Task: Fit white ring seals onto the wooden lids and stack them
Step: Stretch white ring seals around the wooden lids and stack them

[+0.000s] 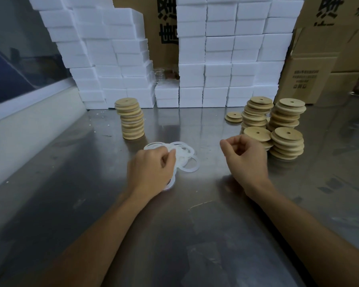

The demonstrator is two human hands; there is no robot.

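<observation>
A loose pile of white ring seals lies on the steel table. My left hand rests over the pile's left side, fingers curled and pinching a ring at its top edge. My right hand hovers to the right with fingers loosely curled and nothing in it. A tall stack of wooden lids with white seals stands behind the rings at the left. Several stacks of bare wooden lids stand at the right, close behind my right hand, and a short stack of lids sits further back.
White foam boxes are piled like a wall along the back of the table. Brown cardboard cartons stand at the back right. A white ledge under a window runs along the left.
</observation>
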